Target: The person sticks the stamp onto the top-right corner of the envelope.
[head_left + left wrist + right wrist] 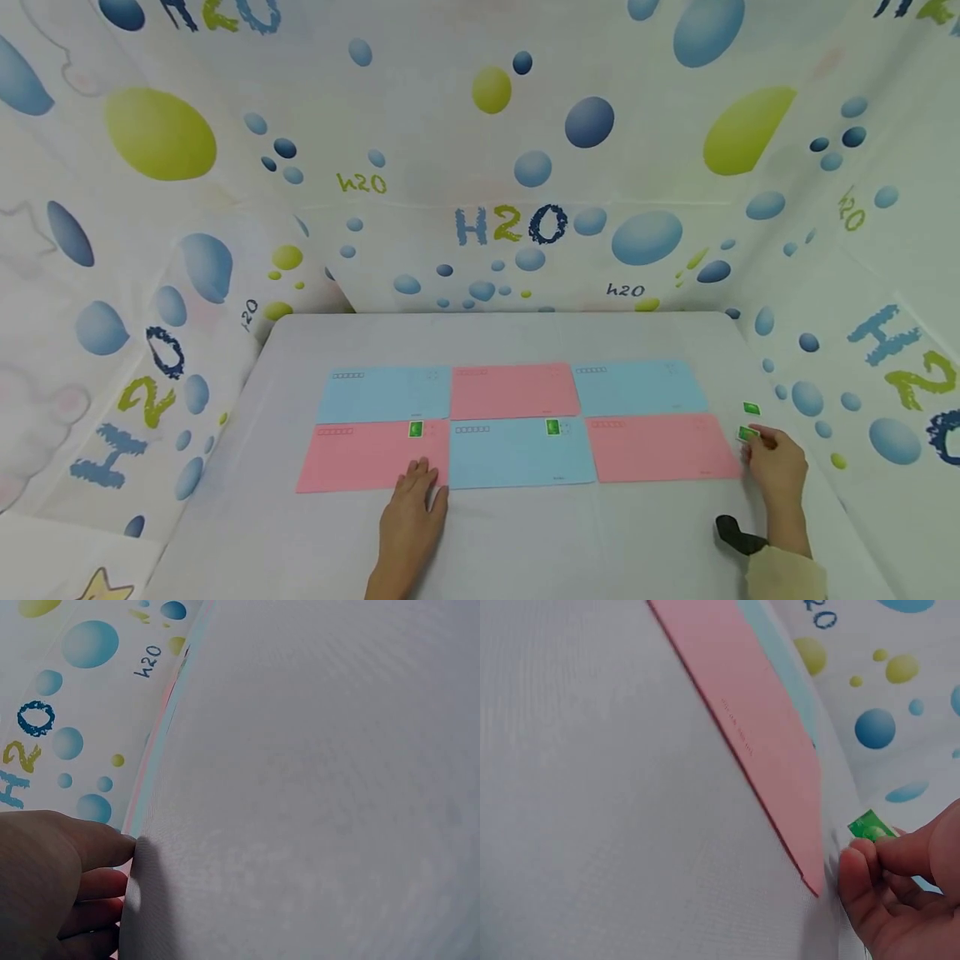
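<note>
My right hand (778,471) pinches a small green stamp (867,823) between thumb and fingers, at the right of the table. Just beyond it lies another green stamp (752,408). Close by is the front right pink envelope (660,454), with no stamp on it. My left hand (411,521) lies with extended fingers on the lower part of the front left pink envelope (352,462). That envelope carries a green stamp (416,429) near its upper right corner. So does the front middle blue envelope (517,458), with its green stamp (552,427).
Behind these lie a blue envelope (382,396), a pink envelope (513,392) and a blue envelope (637,387), edge to edge with the front row. A white cloth covers the table (510,333). A patterned curtain (420,125) surrounds it at the back and sides.
</note>
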`<state>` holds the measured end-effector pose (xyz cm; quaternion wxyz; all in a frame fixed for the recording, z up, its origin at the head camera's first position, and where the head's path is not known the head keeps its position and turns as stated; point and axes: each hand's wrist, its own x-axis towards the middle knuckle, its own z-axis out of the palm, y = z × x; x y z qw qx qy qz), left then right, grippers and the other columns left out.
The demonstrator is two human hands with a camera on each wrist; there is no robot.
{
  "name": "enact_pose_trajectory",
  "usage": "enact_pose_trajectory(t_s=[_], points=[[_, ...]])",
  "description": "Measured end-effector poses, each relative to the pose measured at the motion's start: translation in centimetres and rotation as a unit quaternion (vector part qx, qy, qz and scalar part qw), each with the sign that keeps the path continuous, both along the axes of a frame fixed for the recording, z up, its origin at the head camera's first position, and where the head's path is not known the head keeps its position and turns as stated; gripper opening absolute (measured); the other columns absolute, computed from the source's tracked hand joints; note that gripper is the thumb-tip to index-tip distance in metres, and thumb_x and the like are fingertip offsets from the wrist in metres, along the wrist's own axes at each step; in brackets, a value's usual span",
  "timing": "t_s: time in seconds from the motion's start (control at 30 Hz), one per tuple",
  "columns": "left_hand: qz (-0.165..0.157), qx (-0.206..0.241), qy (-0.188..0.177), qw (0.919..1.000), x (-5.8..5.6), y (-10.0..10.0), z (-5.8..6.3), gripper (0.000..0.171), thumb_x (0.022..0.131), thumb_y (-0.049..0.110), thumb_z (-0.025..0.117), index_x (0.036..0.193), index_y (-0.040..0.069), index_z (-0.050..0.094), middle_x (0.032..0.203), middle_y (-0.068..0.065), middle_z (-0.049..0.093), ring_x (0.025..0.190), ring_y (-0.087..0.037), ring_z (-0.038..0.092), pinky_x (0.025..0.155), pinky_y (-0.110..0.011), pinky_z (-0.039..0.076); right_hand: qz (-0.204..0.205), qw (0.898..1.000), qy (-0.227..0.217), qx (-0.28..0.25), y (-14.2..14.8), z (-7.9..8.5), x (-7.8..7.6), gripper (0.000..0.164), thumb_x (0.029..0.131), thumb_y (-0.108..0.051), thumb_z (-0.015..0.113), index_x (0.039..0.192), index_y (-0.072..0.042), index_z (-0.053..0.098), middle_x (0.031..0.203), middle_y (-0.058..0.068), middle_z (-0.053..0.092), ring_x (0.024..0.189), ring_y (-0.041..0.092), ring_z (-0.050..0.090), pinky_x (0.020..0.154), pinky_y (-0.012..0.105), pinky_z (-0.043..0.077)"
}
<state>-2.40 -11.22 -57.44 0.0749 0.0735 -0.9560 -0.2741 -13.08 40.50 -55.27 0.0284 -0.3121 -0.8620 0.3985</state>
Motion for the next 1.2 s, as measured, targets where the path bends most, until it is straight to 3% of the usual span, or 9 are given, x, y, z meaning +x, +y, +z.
enact_pose_trajectory(t_s=[0.17, 0.4, 0.63, 0.83, 1.0, 1.2], points=[[0.000, 0.000, -0.005, 1.0000, 0.0, 0.0, 0.0, 0.039, 0.090, 0.019, 0.074, 0.122, -0.003, 0.069, 0.139, -0.020, 0.061, 0.135, -0.036, 0.054, 0.115, -0.051, 0.042, 0.006, 0.999, 0.000, -0.049, -0.4, 0.6, 0.3, 0.044, 0.106, -0.018, 0.041, 0.144, 0.004, 0.048, 0.106, 0.015, 0.067, 0.063, -0.008, 0.060, 0.056, 0.010, 0.053], [0.001, -0.002, -0.001, 1.0000, 0.0, 0.1, 0.1, 0.040, 0.089, 0.019, 0.074, 0.122, -0.003, 0.069, 0.139, -0.020, 0.061, 0.135, -0.036, 0.054, 0.114, -0.051, 0.042, 0.021, 0.996, 0.026, -0.078, -0.9, 1.3, 0.2, 0.047, 0.106, -0.019, 0.046, 0.146, 0.005, 0.045, 0.115, 0.019, 0.064, 0.066, -0.011, 0.063, 0.064, 0.010, 0.057], [0.000, 0.001, 0.001, 1.0000, 0.0, -0.1, -0.1, 0.040, 0.090, 0.019, 0.074, 0.123, -0.003, 0.069, 0.139, -0.019, 0.061, 0.135, -0.035, 0.054, 0.115, -0.051, 0.042, 0.030, 0.988, 0.053, -0.141, -1.1, 1.4, 0.4, 0.049, 0.105, -0.018, 0.049, 0.146, 0.008, 0.041, 0.085, -0.017, 0.063, 0.070, -0.006, 0.069, 0.069, 0.014, 0.059], [-0.003, 0.002, -0.004, 1.0000, 0.0, -0.1, -0.1, 0.040, 0.090, 0.019, 0.073, 0.123, -0.003, 0.068, 0.139, -0.020, 0.061, 0.135, -0.035, 0.054, 0.115, -0.051, 0.042, 0.026, 0.976, 0.065, -0.207, -0.9, 1.4, 0.5, 0.047, 0.103, -0.023, 0.054, 0.142, 0.004, 0.046, 0.083, -0.023, 0.063, 0.074, -0.003, 0.071, 0.071, 0.014, 0.060], [-0.004, 0.003, -0.004, 1.0000, 0.0, -0.1, -0.1, 0.040, 0.091, 0.019, 0.073, 0.123, -0.003, 0.068, 0.139, -0.020, 0.061, 0.135, -0.036, 0.054, 0.115, -0.051, 0.042, 0.051, 0.974, 0.066, -0.210, -0.8, 1.4, 0.6, 0.045, 0.104, -0.025, 0.054, 0.141, 0.001, 0.050, 0.088, -0.026, 0.062, 0.077, -0.004, 0.070, 0.072, 0.011, 0.058], [-0.003, 0.010, -0.007, 0.9999, 0.0, -0.1, 0.0, 0.040, 0.091, 0.019, 0.073, 0.124, -0.003, 0.068, 0.140, -0.020, 0.060, 0.136, -0.036, 0.053, 0.115, -0.051, 0.041, 0.104, 0.977, 0.074, -0.168, -1.2, 1.7, 0.7, 0.048, 0.104, -0.018, 0.053, 0.143, 0.008, 0.044, 0.090, -0.028, 0.060, 0.081, -0.006, 0.068, 0.076, 0.011, 0.058]])
